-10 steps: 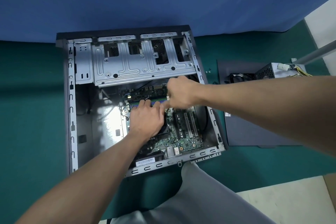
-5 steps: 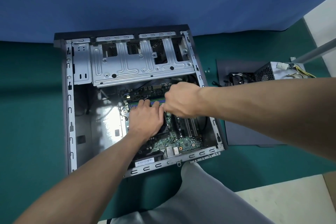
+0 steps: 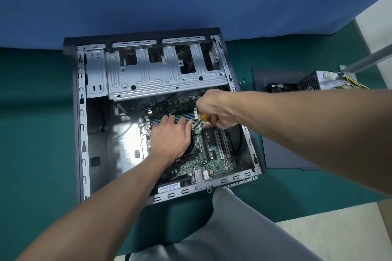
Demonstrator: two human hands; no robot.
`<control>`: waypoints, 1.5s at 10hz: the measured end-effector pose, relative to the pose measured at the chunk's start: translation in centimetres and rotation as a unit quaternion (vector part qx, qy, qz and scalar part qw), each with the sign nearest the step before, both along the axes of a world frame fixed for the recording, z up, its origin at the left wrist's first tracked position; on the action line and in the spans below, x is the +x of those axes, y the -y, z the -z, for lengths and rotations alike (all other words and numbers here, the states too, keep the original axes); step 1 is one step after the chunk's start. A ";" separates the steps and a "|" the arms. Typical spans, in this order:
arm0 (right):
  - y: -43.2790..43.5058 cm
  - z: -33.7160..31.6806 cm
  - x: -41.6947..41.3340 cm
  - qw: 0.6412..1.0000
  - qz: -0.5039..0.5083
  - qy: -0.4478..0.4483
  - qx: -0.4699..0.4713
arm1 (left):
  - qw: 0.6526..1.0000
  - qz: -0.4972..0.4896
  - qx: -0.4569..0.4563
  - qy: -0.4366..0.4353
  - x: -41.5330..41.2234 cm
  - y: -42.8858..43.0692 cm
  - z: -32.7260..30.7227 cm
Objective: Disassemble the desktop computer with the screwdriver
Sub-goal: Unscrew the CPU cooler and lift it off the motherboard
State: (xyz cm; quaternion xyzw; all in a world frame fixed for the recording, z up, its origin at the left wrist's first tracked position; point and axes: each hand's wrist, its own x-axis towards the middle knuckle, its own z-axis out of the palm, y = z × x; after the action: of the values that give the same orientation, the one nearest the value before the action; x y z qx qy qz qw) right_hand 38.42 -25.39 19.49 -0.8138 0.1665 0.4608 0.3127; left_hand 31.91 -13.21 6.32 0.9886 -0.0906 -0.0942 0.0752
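Observation:
An open desktop computer case (image 3: 81, 125) lies on its side on the green mat. Its green motherboard (image 3: 214, 161) shows inside, with a silver drive cage (image 3: 165, 74) above. My left hand (image 3: 170, 137) lies flat on the black fan housing, its fingertips against the RAM slots (image 3: 169, 117). My right hand (image 3: 216, 110) grips a screwdriver with a yellow handle (image 3: 204, 117); its shaft points down at the board beside my left fingertips. The tip is hidden.
The removed side panel (image 3: 282, 150) lies on the mat right of the case. A power supply (image 3: 314, 82) with loose cables sits on its far end. Two small screws (image 3: 241, 81) rest beside the case. A grey-clothed knee (image 3: 229, 229) is in front.
My right hand has dropped and turned slightly, so the yellow handle now shows. My left hand has stayed on the fan housing.

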 end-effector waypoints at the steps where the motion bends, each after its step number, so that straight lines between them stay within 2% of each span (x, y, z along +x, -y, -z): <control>1: -0.6 -0.6 -0.3 0.995 -0.095 -0.012 -0.027 | 1.000 0.000 -0.001 -0.005 0.0 0.0 -0.1; 2: -1.9 -0.9 -1.1 0.916 -0.335 0.127 -0.183 | 1.000 -0.003 -0.009 -0.009 0.1 0.0 -0.2; 3: -2.0 -1.5 -1.5 0.787 -0.538 0.210 -0.219 | 1.000 -0.001 -0.014 -0.016 0.1 0.1 -0.3; 4: -2.2 -1.2 -2.2 0.625 -0.700 0.294 -0.180 | 0.999 -0.013 -0.023 -0.026 0.1 0.1 -0.2; 5: -1.7 -1.6 -2.0 0.598 -0.724 0.299 -0.166 | 1.000 -0.013 -0.022 -0.013 0.1 0.0 0.0; 6: -1.2 -1.4 -1.4 0.736 -0.603 0.258 -0.167 | 1.000 -0.005 -0.012 0.003 0.0 0.1 0.1; 7: -1.2 -1.1 -1.3 0.930 -0.292 0.188 -0.121 | 1.000 0.000 -0.002 -0.003 0.0 0.0 0.2; 8: -1.1 -1.0 -0.9 0.999 -0.004 0.037 0.000 | 1.000 -0.003 0.004 -0.003 0.1 0.0 0.1; 9: -1.1 -1.0 -1.2 0.998 0.058 -0.016 0.027 | 1.000 -0.004 -0.003 -0.007 0.0 0.1 0.0; 10: -1.5 -0.8 -1.1 0.966 -0.225 0.076 -0.099 | 1.000 -0.005 -0.010 -0.003 0.0 0.1 0.0; 11: -1.5 -1.8 -1.8 0.837 -0.473 0.166 -0.221 | 1.000 -0.001 -0.008 0.003 0.0 0.0 -0.1; 12: -0.9 -1.8 -2.2 0.703 -0.633 0.256 -0.199 | 1.000 0.001 0.000 -0.002 0.0 0.0 -0.2; 13: -0.8 -1.9 -2.2 0.663 -0.671 0.280 -0.176 | 1.000 0.001 0.001 0.002 0.0 0.0 -0.1; 14: -1.2 -1.7 -1.7 0.765 -0.582 0.227 -0.161 | 1.000 -0.001 -0.010 0.002 0.0 0.0 -0.1; 15: -1.6 -1.1 -0.9 0.938 -0.291 0.149 -0.112 | 1.000 0.003 -0.003 -0.003 0.0 0.0 0.0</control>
State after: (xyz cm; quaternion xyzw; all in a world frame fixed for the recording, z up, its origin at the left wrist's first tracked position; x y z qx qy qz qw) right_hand 37.54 -23.83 20.55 -0.9156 -0.0754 0.3839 0.0930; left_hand 31.90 -13.18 6.35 0.9878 -0.0933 -0.0969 0.0779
